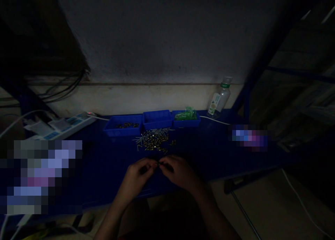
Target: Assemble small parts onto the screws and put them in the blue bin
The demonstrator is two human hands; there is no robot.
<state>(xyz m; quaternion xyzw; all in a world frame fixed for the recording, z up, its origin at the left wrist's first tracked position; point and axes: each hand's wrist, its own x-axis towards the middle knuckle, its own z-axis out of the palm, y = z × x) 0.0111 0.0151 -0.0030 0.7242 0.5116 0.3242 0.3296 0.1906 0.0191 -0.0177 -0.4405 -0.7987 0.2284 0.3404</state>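
Note:
My left hand (142, 170) and my right hand (174, 168) meet at the front middle of the blue table, both with fingers pinched. Between their fingertips is something small and dark, too small to name. Just beyond them lies a loose pile of brass-coloured pieces (154, 142), with thin silver pins (159, 132) along its back edge. Behind the pile stand three blue trays: the left one (123, 131) holds brass-coloured pieces, the middle one (157, 121) shows nothing inside, and the right one (186, 123) holds a green plastic packet (185, 115).
A clear bottle (220, 98) leans against the wall at the back right. At the back left lies a white power strip (75, 126) with plugs and cables. Blurred bright patches cover the table's left side and right end. Blue frame bars rise at both sides.

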